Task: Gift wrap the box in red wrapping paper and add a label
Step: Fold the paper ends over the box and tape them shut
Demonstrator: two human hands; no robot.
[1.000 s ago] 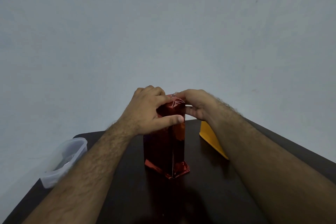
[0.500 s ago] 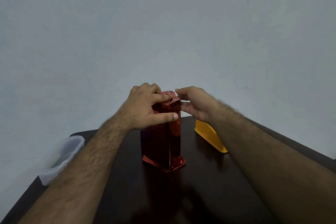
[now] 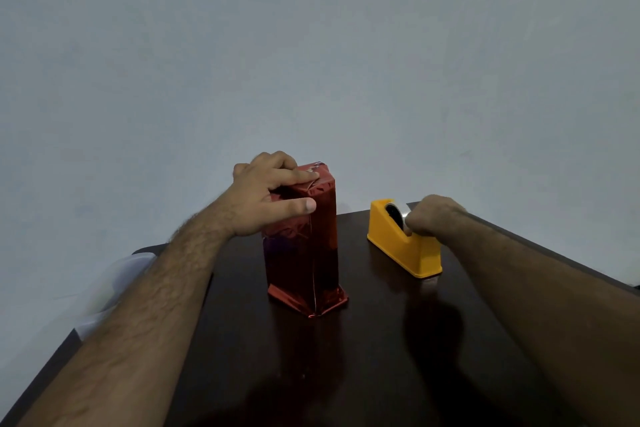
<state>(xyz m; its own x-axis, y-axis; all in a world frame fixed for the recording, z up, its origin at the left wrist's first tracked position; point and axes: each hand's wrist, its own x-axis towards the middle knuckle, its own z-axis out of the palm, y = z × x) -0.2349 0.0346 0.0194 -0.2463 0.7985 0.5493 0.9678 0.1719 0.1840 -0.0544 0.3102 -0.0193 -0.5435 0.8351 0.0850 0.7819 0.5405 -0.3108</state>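
Against a plain grey wall (image 3: 311, 45), a dark glossy surface (image 3: 363, 357) carries everything, its far corners showing at left and right. Two bare forearms reach in from the near edge. The box (image 3: 304, 246) stands upright on its small end near the middle of the surface, wrapped in shiny red paper whose lower edge flares out in folded flaps around the base, while the paper at the top is creased and folded over. The left hand (image 3: 263, 194) rests on the box's top from the left side: its fingers (image 3: 301, 177) lie across the folded top and the thumb presses flat against the near face just below, so the hand grips the upper end of the box between them. To the right of the box and well apart from it sits a yellow dispenser (image 3: 405, 246), wedge-shaped, with a tape roll (image 3: 394, 211) set in its higher far end. The right hand (image 3: 433, 215) is at the top of the dispenser, its fingers curled in beside the roll; they seem to pinch the tape, though the back of the hand hides the exact contact. At the left edge of the surface, partly behind the left forearm, lies a clear container (image 3: 117, 281), blurred and hard to make out.
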